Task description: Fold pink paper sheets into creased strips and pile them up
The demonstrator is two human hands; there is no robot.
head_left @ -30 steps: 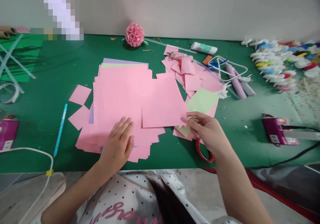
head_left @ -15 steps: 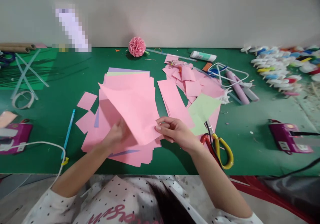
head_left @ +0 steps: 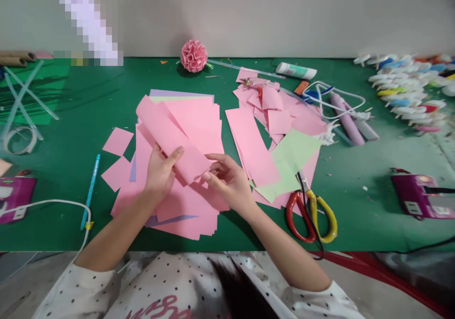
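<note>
Over a stack of pink sheets (head_left: 204, 120), I hold one pink sheet of paper (head_left: 170, 139) bent over on itself into a long, narrow, slanting shape. My left hand (head_left: 161, 169) grips its lower left side, thumb on top and the other fingers beneath. At the lower right corner, my right hand (head_left: 227, 181) has the edge between thumb and fingers. Lilac and light green sheets peek out at the stack's edges. Right of the stack lie long pink strips (head_left: 249, 143) and a light green paper (head_left: 296, 155), with red-and-yellow-handled scissors (head_left: 311, 214) near my right forearm.
A pink paper ball (head_left: 194, 56) stands at the back. Pink scraps (head_left: 279, 120), a glue tube (head_left: 296, 70) and white cord (head_left: 337, 101) lie to the right. Two pink squares (head_left: 118, 141) and a blue pencil (head_left: 91, 191) are on the left.
The pink sheet, spread wide and lifted before, is now folded over into a narrower shape. My left hand has come out from behind it, thumb on top; my right hand has moved left.
</note>
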